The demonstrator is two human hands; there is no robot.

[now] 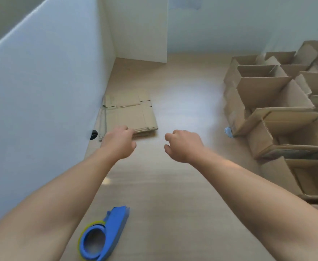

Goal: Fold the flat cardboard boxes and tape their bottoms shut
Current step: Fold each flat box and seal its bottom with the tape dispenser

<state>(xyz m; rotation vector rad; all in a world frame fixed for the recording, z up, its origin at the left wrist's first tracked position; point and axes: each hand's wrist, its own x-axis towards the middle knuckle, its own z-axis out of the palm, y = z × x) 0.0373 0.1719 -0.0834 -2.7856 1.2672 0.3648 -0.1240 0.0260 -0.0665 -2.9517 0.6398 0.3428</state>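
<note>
- The step in hand looks like fetching the next flat: both arms stretch forward toward the stack of flat cardboard boxes [130, 115], which lies on the floor [173, 185] in the middle left of the frame, against the white wall [41, 91].
- The left hand [118, 144] has its fingers curled and overlaps the near edge of the stack. Whether it already grips a sheet or only hovers above it cannot be told from this view.
- The right hand [182, 146] sits just right of the stack's near corner, fingers loosely curled, holding nothing.
- The blue tape dispenser [103, 234] lies untouched on the floor at the bottom of the frame, beneath the left forearm.
- Many folded boxes [267, 102] stand open-topped along the right edge, so the task seems well along, with several flats left.
- The next move likely calls for peeling 1 sheet off the top without dragging the others, with the right hand taking the opposite edge.
- After that, the sheet would need squaring up, its bottom flaps folding in, and the dispenser picking up.
</note>
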